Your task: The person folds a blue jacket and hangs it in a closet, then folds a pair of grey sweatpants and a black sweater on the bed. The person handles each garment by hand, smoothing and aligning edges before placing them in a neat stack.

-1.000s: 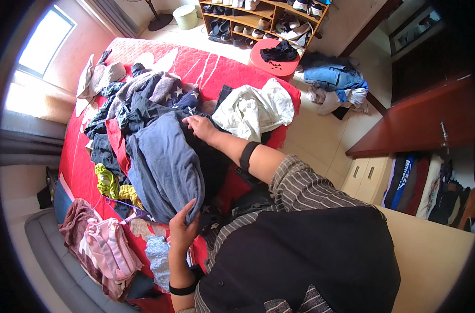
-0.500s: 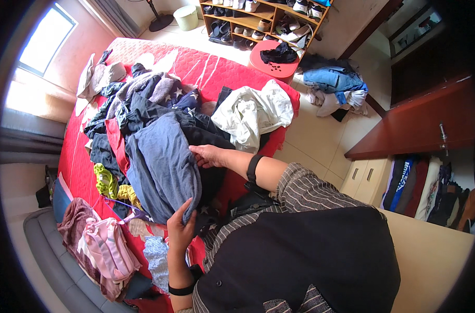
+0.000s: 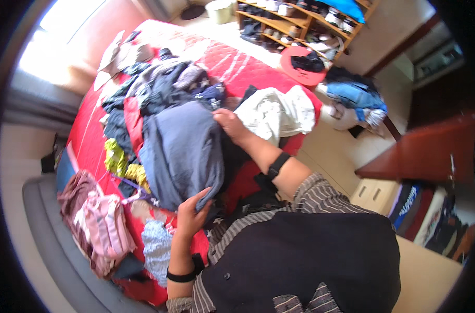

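Fingers of left hand, lower centre: curled, pinching hem of blue-grey garment. Garment: spread flat at frame centre on red bed, clothes pile above it. Right hand, centre: fingers closed on garment's upper edge. White garment: just right of that hand.

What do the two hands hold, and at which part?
Both grip the blue-grey garment: left hand at its near edge, right hand at its far corner.

a pink backpack lies on the red bed; a white garment near its edge.
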Motion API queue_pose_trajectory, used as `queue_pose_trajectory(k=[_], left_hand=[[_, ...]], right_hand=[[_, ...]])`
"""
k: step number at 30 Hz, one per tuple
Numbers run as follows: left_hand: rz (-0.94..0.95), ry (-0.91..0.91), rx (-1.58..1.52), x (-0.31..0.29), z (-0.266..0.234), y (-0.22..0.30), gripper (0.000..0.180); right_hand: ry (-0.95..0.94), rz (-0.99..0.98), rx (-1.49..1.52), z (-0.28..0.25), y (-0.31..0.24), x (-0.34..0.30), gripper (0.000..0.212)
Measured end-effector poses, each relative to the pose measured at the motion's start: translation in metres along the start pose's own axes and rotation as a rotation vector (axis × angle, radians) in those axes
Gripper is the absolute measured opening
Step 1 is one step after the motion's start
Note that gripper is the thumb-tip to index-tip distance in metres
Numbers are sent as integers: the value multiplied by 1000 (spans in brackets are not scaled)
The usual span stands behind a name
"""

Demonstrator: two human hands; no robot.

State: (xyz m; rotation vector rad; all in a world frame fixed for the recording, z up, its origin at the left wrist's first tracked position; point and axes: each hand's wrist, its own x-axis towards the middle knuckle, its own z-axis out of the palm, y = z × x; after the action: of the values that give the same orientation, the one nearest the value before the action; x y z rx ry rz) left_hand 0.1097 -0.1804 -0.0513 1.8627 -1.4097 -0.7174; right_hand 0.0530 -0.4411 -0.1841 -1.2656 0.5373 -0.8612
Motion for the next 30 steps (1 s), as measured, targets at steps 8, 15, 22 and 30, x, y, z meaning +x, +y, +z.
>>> queue_pose_trajectory(k=[8, 15, 22, 30], left_hand=[[8, 43, -1, -5, -10, 6, 28], [-107, 105, -209, -11, -20, 12, 29], [-79, 93, -184, -21, -28, 11, 30], [12, 118, 2, -6, -14, 0, 36]], right_hand=[[-340, 1414, -38, -1, 46, -72, 45], [-551, 1074, 1045, 75, 45, -36, 46], [-176, 753, 956, 89, 54, 44, 35], [-488, 316, 99, 7, -28, -12, 15]])
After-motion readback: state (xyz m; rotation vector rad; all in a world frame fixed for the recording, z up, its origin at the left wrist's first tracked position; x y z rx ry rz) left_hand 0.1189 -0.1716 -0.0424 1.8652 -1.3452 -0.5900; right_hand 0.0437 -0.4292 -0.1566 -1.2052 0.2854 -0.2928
